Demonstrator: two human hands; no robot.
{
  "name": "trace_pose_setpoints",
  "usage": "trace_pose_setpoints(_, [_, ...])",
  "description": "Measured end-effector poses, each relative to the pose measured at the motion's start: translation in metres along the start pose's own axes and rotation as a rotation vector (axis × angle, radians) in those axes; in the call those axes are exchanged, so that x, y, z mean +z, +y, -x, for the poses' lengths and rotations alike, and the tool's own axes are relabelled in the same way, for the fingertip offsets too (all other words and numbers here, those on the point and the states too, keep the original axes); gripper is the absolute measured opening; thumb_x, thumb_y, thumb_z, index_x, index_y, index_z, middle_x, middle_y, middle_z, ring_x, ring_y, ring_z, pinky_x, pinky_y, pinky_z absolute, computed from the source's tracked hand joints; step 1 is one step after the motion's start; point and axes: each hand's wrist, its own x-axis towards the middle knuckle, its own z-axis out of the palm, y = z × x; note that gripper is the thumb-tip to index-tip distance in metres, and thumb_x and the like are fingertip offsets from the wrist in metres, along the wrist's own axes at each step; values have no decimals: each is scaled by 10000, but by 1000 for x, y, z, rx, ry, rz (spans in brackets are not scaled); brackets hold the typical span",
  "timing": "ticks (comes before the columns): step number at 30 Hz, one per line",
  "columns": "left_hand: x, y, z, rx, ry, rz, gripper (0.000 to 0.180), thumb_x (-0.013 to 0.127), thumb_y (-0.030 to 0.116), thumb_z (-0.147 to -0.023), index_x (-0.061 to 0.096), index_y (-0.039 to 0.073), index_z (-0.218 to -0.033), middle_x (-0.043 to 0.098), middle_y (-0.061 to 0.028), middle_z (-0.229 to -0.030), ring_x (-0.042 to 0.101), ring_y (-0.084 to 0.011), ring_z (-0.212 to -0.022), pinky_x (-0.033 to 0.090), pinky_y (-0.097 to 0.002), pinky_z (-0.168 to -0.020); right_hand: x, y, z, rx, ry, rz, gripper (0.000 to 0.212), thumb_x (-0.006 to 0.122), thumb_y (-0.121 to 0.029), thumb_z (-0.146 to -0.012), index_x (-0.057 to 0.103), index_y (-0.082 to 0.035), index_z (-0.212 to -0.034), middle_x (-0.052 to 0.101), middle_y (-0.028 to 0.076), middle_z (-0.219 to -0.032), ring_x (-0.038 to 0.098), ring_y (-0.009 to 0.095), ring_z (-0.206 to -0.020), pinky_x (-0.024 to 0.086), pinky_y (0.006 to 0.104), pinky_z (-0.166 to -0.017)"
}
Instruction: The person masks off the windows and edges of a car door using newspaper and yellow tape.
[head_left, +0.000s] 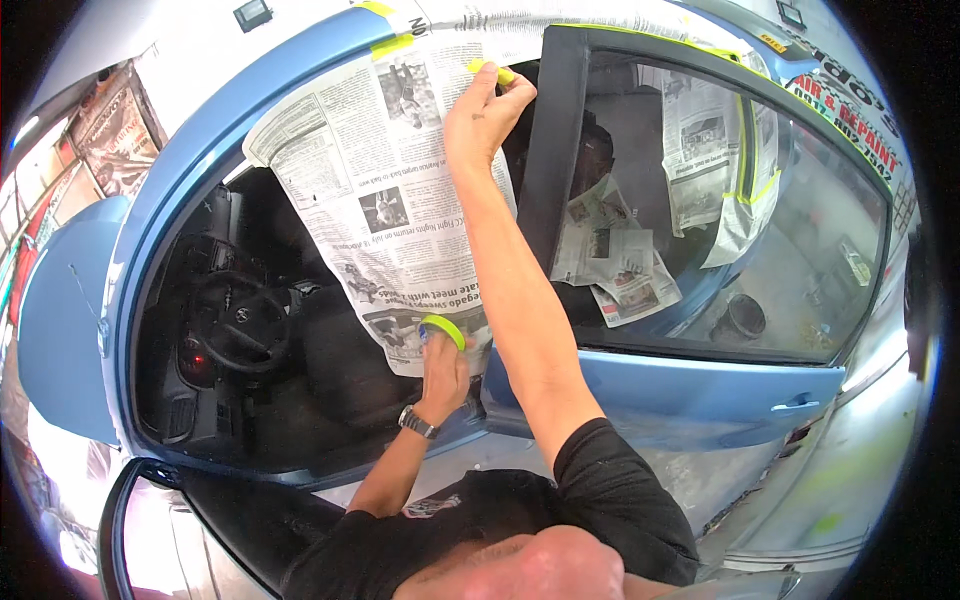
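Note:
A sheet of newspaper [345,160] hangs across the front door opening of a blue car [165,170]. A strip of yellow tape [392,46] fixes its upper left corner near the roof edge. My right hand [480,120] reaches up to the sheet's upper right corner, fingers pinched on a short piece of yellow masking tape [504,76]. Lower down, my left hand [441,378] holds a roll of yellow-green masking tape [447,328] in front of the sheet's bottom part. A watch is on the left wrist. The fingertips behind the roll are partly hidden.
The rear door [660,390] stands to the right, its dark window frame [552,180] close to my right arm. More newspaper sheets [690,150] show through or in its glass. The steering wheel [240,322] is inside at left. An open front door [125,530] lies lower left.

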Motion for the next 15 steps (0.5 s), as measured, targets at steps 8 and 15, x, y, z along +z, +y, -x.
trace_pose_setpoints(8, [-1,3,-2,11,-1,-17,251,502,50,-878,655,32,-1077,562,-187,-1060,519,-382,-1000,383,-497,-852,-2,6,-19,332,46,-294,269,660,-179,-1005,531,50,-1063,634,118,-952,604,167,-844,499,302,-785])
trace_pose_setpoints(15, [-2,3,-2,10,-11,-17,265,500,45,-869,648,25,-1088,555,-196,-1075,512,-396,-1003,379,-503,-855,6,8,-24,406,115,-363,262,746,-31,-912,550,35,-1074,654,109,-929,610,141,-791,507,283,-737])
